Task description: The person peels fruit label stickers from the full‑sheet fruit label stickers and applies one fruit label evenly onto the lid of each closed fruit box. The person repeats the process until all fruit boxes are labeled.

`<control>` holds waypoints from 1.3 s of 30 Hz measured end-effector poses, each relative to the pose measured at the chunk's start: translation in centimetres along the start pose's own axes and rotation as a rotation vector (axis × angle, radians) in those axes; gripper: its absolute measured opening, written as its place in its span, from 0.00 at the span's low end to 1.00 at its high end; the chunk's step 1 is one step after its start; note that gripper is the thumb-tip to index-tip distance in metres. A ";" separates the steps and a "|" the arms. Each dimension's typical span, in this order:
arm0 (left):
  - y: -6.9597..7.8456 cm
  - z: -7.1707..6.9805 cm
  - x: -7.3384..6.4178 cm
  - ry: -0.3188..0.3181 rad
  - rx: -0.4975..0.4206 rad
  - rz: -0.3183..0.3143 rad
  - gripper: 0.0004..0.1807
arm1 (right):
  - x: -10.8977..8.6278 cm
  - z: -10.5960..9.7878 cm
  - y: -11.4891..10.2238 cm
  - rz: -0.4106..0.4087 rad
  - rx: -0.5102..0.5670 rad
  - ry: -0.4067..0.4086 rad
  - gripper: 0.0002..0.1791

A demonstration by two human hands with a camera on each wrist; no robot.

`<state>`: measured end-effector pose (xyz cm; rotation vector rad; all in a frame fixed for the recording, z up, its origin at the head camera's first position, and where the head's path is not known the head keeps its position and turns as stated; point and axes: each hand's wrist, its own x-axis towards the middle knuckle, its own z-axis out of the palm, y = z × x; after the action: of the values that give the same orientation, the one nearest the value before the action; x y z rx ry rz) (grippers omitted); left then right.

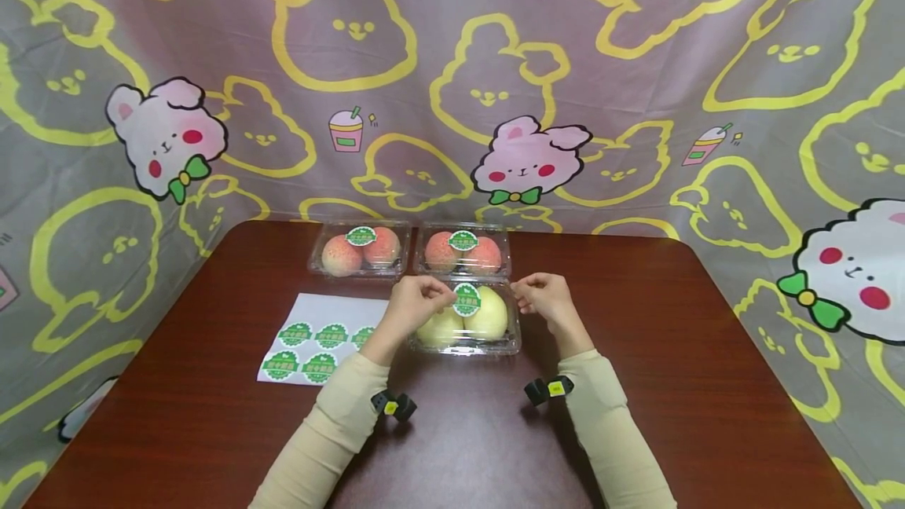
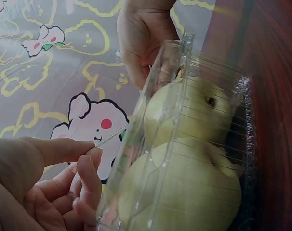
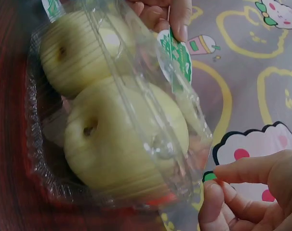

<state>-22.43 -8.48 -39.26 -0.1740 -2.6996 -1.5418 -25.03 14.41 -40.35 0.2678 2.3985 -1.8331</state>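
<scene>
My left hand [image 1: 417, 306] pinches a round green-and-white sticker [image 1: 467, 299] by its edge between thumb and forefinger. The sticker [image 3: 175, 57] stands close over the lid of a clear plastic clamshell box [image 1: 463, 350]; edge-on, it is a thin line in the left wrist view. Inside the box lie two pale yellow-green round fruits [image 3: 119, 139] with dimpled stem ends. By the box's right back corner is my right hand [image 1: 546, 298], thumb and forefinger near each other with a small gap and nothing visible between them [image 3: 247, 192].
Behind stand two more clear boxes, left box [image 1: 314, 265] and right box [image 1: 505, 265], each holding two pink peaches and bearing a green sticker on its lid. To the left lies a white sheet [image 1: 311, 309] with several green stickers, partly hidden by my left arm. A patterned curtain [image 1: 424, 100] hangs behind the table.
</scene>
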 end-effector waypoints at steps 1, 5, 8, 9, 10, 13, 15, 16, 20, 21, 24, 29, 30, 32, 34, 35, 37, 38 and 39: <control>0.0 0.0 0.0 0.001 0.007 -0.003 0.07 | 0.1 0.0 0.1 0.004 -0.008 -0.006 0.11; -0.1 0.1 -0.2 0.020 0.049 0.005 0.07 | 0.3 -0.1 0.5 0.017 -0.038 -0.028 0.10; -0.1 0.2 -0.2 0.039 0.081 0.019 0.07 | 0.3 -0.2 0.9 0.029 -0.049 -0.046 0.10; -0.2 0.3 -0.3 0.046 0.091 0.022 0.06 | 0.3 -0.2 1.0 0.034 -0.050 -0.051 0.09; -0.2 0.3 -0.3 0.051 0.099 0.025 0.06 | 0.3 -0.2 1.1 0.033 -0.052 -0.059 0.09; -0.3 0.4 -0.3 0.058 0.114 0.020 0.06 | 0.3 -0.1 1.3 0.037 -0.048 -0.068 0.09; -0.4 0.5 -0.3 0.062 0.122 0.014 0.07 | 0.3 -0.1 1.3 0.038 -0.043 -0.066 0.08; -0.4 0.5 -0.2 0.064 0.124 0.010 0.07 | 0.3 -0.1 1.3 0.033 -0.041 -0.068 0.09; -0.4 0.5 -0.1 0.078 0.136 0.002 0.06 | 0.3 -0.2 1.1 0.026 -0.037 -0.065 0.08; -0.4 0.5 -0.1 0.083 0.140 0.002 0.06 | 0.3 -0.2 1.1 0.022 -0.036 -0.067 0.09; -0.4 0.6 0.0 0.092 0.157 0.006 0.05 | 0.2 -0.2 1.0 0.023 -0.030 -0.067 0.08; -0.5 0.7 0.1 0.100 0.188 0.029 0.05 | 0.2 -0.1 0.9 0.023 -0.028 -0.075 0.08; -0.5 0.7 0.1 0.102 0.192 0.035 0.05 | 0.2 -0.1 0.9 0.023 -0.029 -0.075 0.08; -0.6 0.8 0.2 0.108 0.195 0.042 0.05 | 0.2 -0.1 0.9 0.020 -0.028 -0.074 0.08; -0.7 0.9 0.2 0.114 0.200 0.046 0.04 | 0.2 -0.1 1.0 0.016 -0.028 -0.075 0.08; -0.7 1.0 0.2 0.117 0.201 0.046 0.04 | 0.2 -0.1 1.0 0.015 -0.027 -0.075 0.08; -0.7 1.0 0.2 0.120 0.203 0.047 0.04 | 0.3 -0.2 1.0 0.015 -0.029 -0.075 0.08; -0.7 1.1 0.2 0.122 0.205 0.047 0.04 | 0.3 -0.2 1.0 0.014 -0.029 -0.075 0.08; -0.7 1.1 0.2 0.124 0.205 0.048 0.04 | 0.3 -0.2 1.0 0.016 -0.031 -0.075 0.08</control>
<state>-22.69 -7.90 -40.42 -0.1317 -2.7106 -1.2102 -25.11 14.84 -41.31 0.2105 2.3653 -1.7649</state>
